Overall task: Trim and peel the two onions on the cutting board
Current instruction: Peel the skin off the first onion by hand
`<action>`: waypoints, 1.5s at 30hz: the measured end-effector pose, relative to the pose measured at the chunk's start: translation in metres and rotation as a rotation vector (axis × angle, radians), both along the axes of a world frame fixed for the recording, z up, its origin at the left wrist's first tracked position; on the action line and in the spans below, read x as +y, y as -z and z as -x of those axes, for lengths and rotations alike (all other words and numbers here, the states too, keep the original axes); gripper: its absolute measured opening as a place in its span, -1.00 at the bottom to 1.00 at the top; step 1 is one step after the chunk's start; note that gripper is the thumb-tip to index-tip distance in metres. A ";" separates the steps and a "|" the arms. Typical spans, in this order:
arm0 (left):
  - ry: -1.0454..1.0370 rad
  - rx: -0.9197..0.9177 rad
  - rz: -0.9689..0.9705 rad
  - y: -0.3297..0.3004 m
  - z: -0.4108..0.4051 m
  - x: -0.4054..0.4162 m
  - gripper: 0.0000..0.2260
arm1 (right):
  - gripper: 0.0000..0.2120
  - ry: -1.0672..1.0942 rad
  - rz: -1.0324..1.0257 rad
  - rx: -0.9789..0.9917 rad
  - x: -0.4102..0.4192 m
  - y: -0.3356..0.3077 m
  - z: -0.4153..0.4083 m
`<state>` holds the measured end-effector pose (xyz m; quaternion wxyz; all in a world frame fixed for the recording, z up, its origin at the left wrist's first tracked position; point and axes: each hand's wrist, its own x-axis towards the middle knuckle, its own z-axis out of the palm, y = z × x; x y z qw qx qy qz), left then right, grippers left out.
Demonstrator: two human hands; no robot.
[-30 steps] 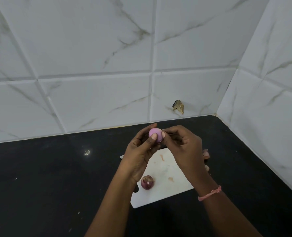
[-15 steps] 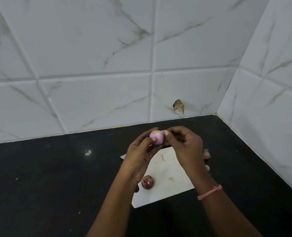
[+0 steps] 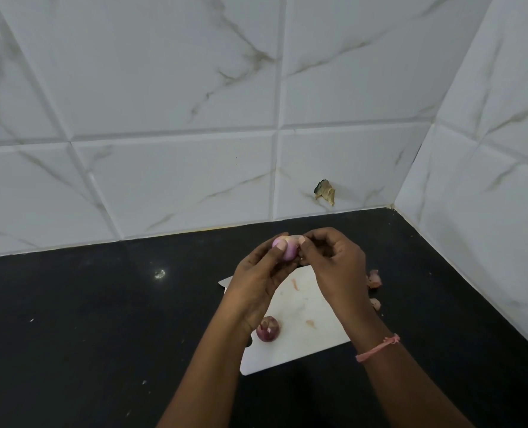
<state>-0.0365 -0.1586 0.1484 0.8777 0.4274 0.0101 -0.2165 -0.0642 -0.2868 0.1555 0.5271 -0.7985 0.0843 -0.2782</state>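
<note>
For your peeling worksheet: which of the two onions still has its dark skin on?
The onion on the cutting board, dark purple-red. The held onion, gripped by the left hand, shows pale pink flesh.

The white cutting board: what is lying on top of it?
On the white cutting board lies one dark red unpeeled onion and a few thin peel scraps. The hands and forearms cover parts of the board, so anything beneath them is hidden.

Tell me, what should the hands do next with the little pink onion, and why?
Probably pull off the last bit of skin. The left hand holds the pale pink onion above the cutting board, and the right hand pinches at its edge. The other onion lies on the board with its dark skin on.
</note>
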 end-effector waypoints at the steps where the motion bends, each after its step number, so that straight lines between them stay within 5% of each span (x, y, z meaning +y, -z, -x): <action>1: 0.003 0.004 0.006 0.000 0.000 0.000 -0.75 | -0.97 -0.002 0.016 0.000 0.000 0.000 0.000; 10: -0.011 0.073 0.026 0.002 -0.004 0.002 -0.73 | -0.92 -0.012 -0.465 0.089 -0.014 0.001 -0.007; 16: -0.020 0.117 0.055 0.004 -0.005 0.001 -0.74 | -0.88 0.190 -0.147 0.102 -0.037 0.028 -0.018; 21: -0.053 0.041 0.040 0.010 -0.006 0.000 -0.59 | -0.75 0.099 0.145 0.173 -0.036 0.034 -0.015; 28: -0.102 -0.084 -0.011 0.011 -0.007 0.002 -0.57 | -0.87 -0.178 0.063 -0.052 -0.007 0.005 -0.001; 35: -0.109 -0.078 -0.002 0.008 -0.003 0.002 -0.60 | -0.92 -0.141 0.205 -0.060 -0.007 0.013 -0.006; 39: -0.074 -0.021 0.022 0.005 -0.001 0.001 -0.73 | -0.97 -0.091 0.060 -0.025 -0.007 0.012 -0.006; 45: -0.046 0.054 0.062 0.000 -0.003 0.003 -0.65 | -0.93 0.091 -0.031 0.020 -0.026 0.018 -0.010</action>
